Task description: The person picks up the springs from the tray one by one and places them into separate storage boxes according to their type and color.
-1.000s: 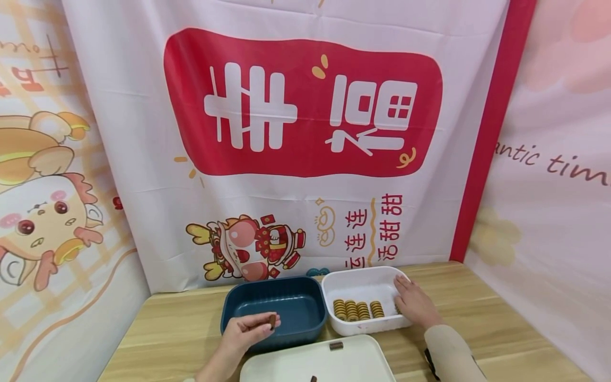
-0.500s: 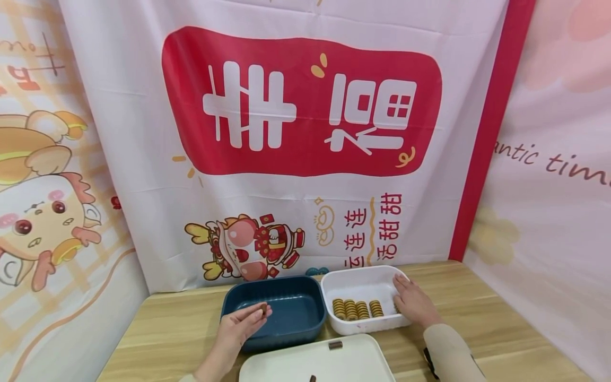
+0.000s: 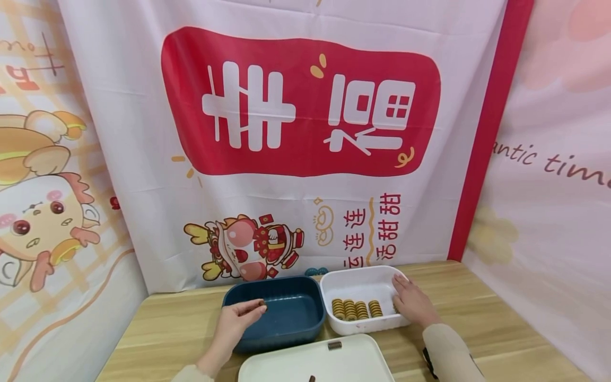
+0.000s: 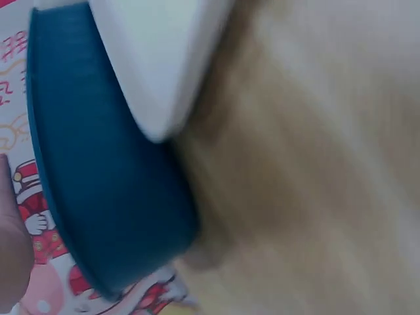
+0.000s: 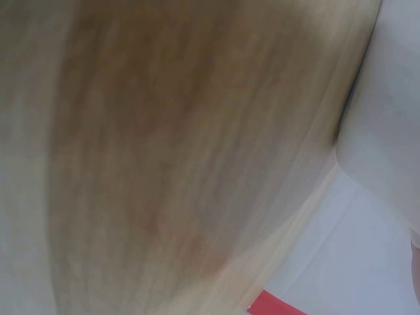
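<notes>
My left hand (image 3: 237,322) is over the near-left part of the dark blue box (image 3: 296,313), and its thumb and fingers pinch a small brown biscuit-like piece (image 3: 261,303), mostly covered. My right hand (image 3: 413,300) rests over the right rim of the white box (image 3: 377,277), fingers reaching inside; its thumb is hard to make out. Several short rows of round biscuits (image 3: 349,310) stand along the near side of that box. In the left wrist view the blue box (image 4: 111,164) fills the left part, a bit of the hand at the edge.
A cream tray (image 3: 286,366) lies in front of the boxes, with a dark ribbed row (image 3: 335,345) and a small brown piece (image 3: 312,379) on it. The wooden table (image 3: 157,323) meets a printed cloth backdrop (image 3: 305,185) behind the boxes.
My left hand has drawn slightly left and up over the blue box, and the brown piece in its fingertips shows less. The right hand stays where it was.
</notes>
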`<action>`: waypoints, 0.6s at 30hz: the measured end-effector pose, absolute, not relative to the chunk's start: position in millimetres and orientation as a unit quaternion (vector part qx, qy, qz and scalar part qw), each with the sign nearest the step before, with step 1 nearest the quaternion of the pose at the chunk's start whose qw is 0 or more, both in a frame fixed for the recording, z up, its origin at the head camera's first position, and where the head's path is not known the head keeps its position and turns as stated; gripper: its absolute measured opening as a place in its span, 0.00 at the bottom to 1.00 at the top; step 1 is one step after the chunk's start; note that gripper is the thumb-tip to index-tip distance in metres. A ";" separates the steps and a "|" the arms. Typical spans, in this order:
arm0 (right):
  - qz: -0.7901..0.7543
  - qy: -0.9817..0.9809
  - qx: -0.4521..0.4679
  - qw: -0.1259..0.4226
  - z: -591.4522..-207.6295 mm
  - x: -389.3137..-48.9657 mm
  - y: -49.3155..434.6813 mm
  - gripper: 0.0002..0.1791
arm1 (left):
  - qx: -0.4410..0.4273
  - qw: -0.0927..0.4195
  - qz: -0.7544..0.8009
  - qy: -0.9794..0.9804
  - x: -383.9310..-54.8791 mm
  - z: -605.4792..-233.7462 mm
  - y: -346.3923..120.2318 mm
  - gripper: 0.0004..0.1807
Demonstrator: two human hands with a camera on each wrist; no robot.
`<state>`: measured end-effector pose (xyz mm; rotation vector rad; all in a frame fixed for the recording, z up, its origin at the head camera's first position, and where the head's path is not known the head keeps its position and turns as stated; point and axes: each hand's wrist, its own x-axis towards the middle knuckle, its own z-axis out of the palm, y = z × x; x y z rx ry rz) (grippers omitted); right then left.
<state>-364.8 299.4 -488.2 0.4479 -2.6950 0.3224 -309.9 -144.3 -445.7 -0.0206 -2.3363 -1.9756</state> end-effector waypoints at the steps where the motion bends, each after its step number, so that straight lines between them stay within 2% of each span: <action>1: 0.115 -0.962 0.159 0.192 -488.4 -365.0 299.4 0.24 | -0.018 0.050 -0.622 -0.782 -310.8 -444.6 -144.1 0.18; 6: 0.112 -0.963 0.156 0.188 -488.9 -365.7 299.8 0.25 | -0.119 0.084 -0.506 -0.850 -315.1 -441.6 -147.1 0.13; 11: 0.108 -0.963 0.156 0.193 -490.2 -367.7 299.7 0.25 | -0.220 0.081 -0.420 -0.876 -322.7 -443.5 -155.7 0.14; 18: 0.105 -0.960 0.160 0.203 -492.4 -369.2 301.7 0.25 | -0.252 0.069 -0.351 -0.899 -332.9 -444.9 -165.6 0.14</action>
